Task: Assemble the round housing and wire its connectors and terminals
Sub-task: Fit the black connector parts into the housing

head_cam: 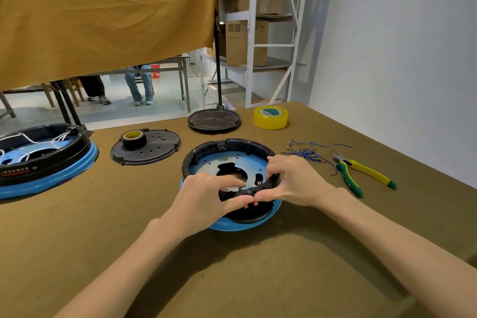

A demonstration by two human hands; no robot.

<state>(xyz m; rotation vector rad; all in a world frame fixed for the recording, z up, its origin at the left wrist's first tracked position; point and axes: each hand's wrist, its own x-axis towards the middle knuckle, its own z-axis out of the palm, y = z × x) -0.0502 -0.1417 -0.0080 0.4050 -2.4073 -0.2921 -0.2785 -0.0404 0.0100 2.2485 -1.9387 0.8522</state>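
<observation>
Two hands (206, 195) (291, 181) hiding housing's (229, 160) front part

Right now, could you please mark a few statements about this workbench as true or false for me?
1. Both hands work at the near rim of the round housing. True: the left hand and right hand meet there.
2. The pliers lie left of the housing. False: they lie to its right.
3. The black tape roll sits on the black perforated cover. True.
4. The yellow tape roll rests inside the housing. False: it stands on the table, beyond it.
5. The blue wires are held in the right hand. False: they lie loose on the table.
</observation>
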